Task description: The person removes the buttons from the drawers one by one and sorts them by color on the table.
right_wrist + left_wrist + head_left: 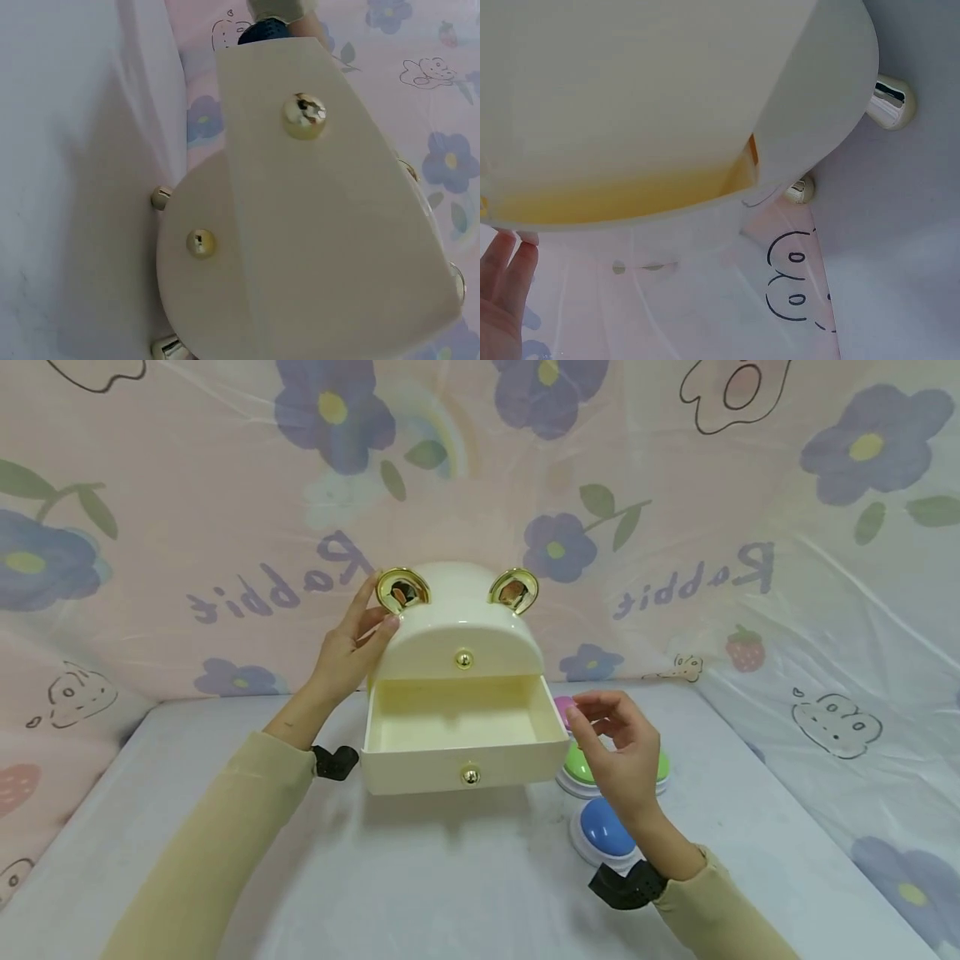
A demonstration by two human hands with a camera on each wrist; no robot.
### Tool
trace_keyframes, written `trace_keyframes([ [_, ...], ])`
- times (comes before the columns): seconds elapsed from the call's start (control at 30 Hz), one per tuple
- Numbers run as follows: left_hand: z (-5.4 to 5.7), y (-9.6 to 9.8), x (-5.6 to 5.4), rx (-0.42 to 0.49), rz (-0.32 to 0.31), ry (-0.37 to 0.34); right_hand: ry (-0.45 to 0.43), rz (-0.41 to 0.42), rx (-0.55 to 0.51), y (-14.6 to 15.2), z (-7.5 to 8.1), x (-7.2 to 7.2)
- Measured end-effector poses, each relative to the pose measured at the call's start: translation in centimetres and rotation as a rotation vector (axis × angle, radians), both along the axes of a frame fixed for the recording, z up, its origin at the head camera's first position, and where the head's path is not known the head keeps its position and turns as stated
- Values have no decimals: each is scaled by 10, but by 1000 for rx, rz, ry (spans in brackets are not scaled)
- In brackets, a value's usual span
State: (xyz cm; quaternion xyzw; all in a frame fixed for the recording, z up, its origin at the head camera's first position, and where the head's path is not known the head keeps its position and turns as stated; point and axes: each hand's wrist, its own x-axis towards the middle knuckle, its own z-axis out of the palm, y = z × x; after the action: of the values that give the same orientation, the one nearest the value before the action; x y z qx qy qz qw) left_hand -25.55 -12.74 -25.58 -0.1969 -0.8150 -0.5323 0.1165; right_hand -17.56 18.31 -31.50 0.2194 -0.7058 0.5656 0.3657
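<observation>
A cream storage box (457,602) with gold ears and gold knobs stands in the middle of the head view. One drawer (468,764) is pulled out toward me, and its inside shows bare. My left hand (348,647) grips the box by its left ear (403,590), thumb in front and fingers behind. In the left wrist view its fingers (510,277) appear at the box's edge. Beside the drawer's right front corner, my right hand (618,747) holds nothing, its fingers loosely bent. The right wrist view shows another knob (201,244) below the pulled-out drawer.
Right of the box, partly behind my right hand, lie round push buttons on white bases: pink (564,710), green (579,766) and blue (607,827). A white cloth covers the table (450,893). Flower-patterned sheeting (247,527) hangs behind it and at the sides.
</observation>
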Motion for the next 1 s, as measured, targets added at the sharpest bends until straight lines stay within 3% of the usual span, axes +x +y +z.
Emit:
trace_keyframes([
  [0.17,0,0,0,-4,5,4,195,37,-13,-14,-9,-1],
  [0.37,0,0,0,-8,6,-1,313,75,-42,-27,-19,-2],
  [0.6,-1,0,0,-7,6,3,447,23,126,-39,-36,-6],
  [0.73,-4,0,-4,4,-7,-1,488,16,169,-47,-47,-5],
  [1.0,-23,-8,-28,-2,8,26,489,83,182,-59,-59,-9],
])
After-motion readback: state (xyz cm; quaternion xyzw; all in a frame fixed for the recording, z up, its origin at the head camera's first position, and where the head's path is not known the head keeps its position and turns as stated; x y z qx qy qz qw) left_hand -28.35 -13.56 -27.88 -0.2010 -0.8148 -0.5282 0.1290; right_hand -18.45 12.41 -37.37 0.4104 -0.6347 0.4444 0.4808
